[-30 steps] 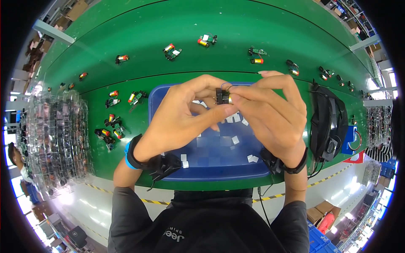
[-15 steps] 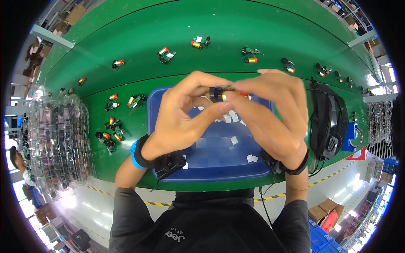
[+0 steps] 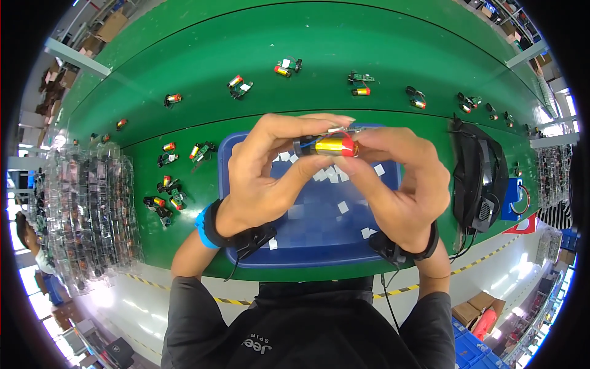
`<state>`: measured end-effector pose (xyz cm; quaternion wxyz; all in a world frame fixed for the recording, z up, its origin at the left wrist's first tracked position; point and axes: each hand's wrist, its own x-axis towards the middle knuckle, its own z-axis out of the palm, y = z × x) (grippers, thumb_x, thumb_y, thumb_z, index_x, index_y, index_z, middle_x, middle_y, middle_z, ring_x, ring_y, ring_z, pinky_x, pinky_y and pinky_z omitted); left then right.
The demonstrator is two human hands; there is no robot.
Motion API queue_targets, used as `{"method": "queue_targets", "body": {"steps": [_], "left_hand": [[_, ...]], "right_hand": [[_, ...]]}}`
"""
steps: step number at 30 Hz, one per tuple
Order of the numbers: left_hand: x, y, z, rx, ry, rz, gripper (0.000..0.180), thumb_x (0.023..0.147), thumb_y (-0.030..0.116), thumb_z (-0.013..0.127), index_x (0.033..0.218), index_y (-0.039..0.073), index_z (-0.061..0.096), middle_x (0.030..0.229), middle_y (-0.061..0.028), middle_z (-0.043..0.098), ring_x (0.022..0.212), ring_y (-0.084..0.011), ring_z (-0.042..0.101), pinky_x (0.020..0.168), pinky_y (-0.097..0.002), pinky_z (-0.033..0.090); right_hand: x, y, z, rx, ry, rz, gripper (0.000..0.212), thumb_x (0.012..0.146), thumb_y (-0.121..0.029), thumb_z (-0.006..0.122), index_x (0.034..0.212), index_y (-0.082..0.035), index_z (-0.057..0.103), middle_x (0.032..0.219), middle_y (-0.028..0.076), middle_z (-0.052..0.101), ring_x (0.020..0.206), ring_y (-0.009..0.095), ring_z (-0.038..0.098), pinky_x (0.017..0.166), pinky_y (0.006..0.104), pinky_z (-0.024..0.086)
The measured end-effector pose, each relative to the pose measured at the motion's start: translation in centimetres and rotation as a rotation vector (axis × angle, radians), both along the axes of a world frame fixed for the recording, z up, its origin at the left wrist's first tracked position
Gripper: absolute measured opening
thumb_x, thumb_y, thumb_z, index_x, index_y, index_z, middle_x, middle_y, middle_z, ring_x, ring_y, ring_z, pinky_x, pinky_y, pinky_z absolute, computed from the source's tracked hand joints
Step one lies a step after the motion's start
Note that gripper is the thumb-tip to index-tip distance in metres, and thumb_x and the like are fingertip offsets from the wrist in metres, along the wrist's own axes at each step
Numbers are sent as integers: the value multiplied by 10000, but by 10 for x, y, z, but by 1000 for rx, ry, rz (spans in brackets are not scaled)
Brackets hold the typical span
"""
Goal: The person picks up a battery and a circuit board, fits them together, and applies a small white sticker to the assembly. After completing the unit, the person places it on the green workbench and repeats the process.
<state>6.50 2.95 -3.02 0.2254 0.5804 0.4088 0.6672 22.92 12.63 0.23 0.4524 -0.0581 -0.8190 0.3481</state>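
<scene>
Above the blue tray (image 3: 313, 253), a wired circuit assembly is held level between my two hands. Its yellow cylindrical battery (image 3: 330, 146) has a red right end, and red and blue wires run along it. A thin circuit board (image 3: 345, 130) shows edge-on behind the battery. My left hand (image 3: 258, 169) pinches the left end, around a black round part (image 3: 300, 146). On the right, my right hand (image 3: 405, 178) has its thumb and fingers closed at the red end and the board. Small white paper pieces (image 3: 332, 174) lie scattered in the tray below.
Similar assemblies (image 3: 287, 66) are spread along the green table (image 3: 332, 37). More assemblies (image 3: 169, 184) lie left of the tray. Stacked clear plastic trays (image 3: 86, 209) stand at far left. A black bag (image 3: 478, 178) and a blue holder (image 3: 511, 198) sit at right.
The assembly has turned, so the battery's yellow side now shows between my hands. My right hand has lowered and its fingers have shifted to the red end.
</scene>
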Motion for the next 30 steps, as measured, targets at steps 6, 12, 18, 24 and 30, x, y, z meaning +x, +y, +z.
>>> {"method": "queue_targets", "body": {"steps": [6,12,18,24,30], "left_hand": [[-3,-9,9,-26,241,121,301,912,8,682,1178,-49,553,1164,-269,670,1062,-314,686,863,-381,581],[-9,-11,13,-63,425,145,301,929,43,682,1188,-44,557,1137,-241,685,1029,-290,699,839,-380,587],[-5,-8,24,-394,-81,58,262,890,44,717,1130,-26,637,986,-113,726,777,-175,691,609,-267,564],[-72,14,14,-692,-62,112,386,924,273,719,1170,-6,616,976,-94,715,766,-138,654,540,-258,523],[-282,1,-78,-1221,636,664,422,883,401,743,1119,61,666,996,-109,701,787,-173,619,690,-379,518]], "right_hand": [[-5,-10,-3,-499,94,101,423,811,114,749,1110,18,465,991,192,685,807,200,719,760,288,591],[-4,-5,-3,-703,30,157,386,856,88,718,1114,0,445,936,166,699,860,181,711,717,264,587],[-6,2,10,-652,-239,112,394,875,34,723,1189,1,486,930,135,715,839,151,698,708,245,569],[0,1,9,-506,-248,75,404,868,24,719,1226,-7,533,926,116,718,759,130,688,656,255,547],[54,-9,32,-18,105,147,159,920,-134,668,799,-34,698,770,78,710,633,160,672,586,302,521]]}}
